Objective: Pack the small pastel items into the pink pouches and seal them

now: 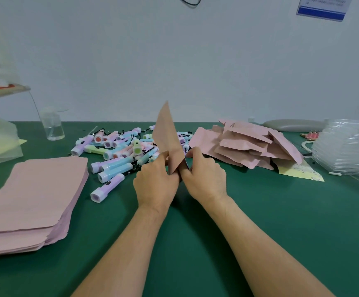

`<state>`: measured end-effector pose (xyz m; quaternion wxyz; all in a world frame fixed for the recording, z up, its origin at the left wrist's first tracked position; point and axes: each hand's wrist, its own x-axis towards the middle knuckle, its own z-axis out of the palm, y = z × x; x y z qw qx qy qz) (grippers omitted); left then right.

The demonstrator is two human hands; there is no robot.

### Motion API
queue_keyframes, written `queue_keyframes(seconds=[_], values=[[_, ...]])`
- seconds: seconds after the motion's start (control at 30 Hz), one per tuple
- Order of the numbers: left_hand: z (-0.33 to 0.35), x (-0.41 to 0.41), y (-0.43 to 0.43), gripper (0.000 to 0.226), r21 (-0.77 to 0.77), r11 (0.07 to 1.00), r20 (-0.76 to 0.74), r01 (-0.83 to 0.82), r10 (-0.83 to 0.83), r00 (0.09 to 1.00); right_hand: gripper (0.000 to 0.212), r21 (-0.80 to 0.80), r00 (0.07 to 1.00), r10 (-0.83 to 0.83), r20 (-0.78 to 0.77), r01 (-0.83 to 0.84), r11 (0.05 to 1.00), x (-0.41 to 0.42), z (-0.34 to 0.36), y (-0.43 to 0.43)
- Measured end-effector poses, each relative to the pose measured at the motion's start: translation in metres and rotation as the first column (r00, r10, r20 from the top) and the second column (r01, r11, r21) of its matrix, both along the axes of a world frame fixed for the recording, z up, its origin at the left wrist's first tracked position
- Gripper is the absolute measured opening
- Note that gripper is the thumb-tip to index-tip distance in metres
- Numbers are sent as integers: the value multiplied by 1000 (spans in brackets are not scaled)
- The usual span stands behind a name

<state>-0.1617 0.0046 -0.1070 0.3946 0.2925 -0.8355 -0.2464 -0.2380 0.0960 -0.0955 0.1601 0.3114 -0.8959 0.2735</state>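
Currently holding one pink pouch (168, 138) upright over the green table (260, 211), edge-on to the camera, upper corner pointing at the wall. Left hand (155, 185) and right hand (204, 179) pinching its lower end from either side, fingers closed on the material, thumbs meeting near the bottom corner. Probably pressing the seal shut or prying the mouth open; unable to tell which, and unable to tell whether anything is inside.

Lying flat at left: stack of empty pouches (30, 196). Heaped behind the hands: pile of pastel items (118, 151), torch-shaped, with dark cords. Resting at right: heap of filled pouches (249, 146), bulging.

Risks from here, as judgement:
- Sealing unevenly, if the pinch is running off the strip; leaving a gap at one corner.
- Trapping a cord in the closure, if an item is inside with its cord trailing.
- Creasing the thin material through gripping too hard near the corner.
- Nudging the nearest item (106, 188), lying just left of the left hand, when reaching next.
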Motion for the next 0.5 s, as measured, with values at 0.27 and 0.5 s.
queue_keyframes(seconds=[0.27, 0.5], values=[[-2, 2, -11, 57, 256, 964, -134, -73, 110, 985, 22, 111, 992, -108, 67, 100, 989, -5, -4, -3], [-5, -4, -1, 44, 92, 994, -40, 51, -47, 998, 39, -49, 991, -64, 114, 69, 996, 2, -2, -2]])
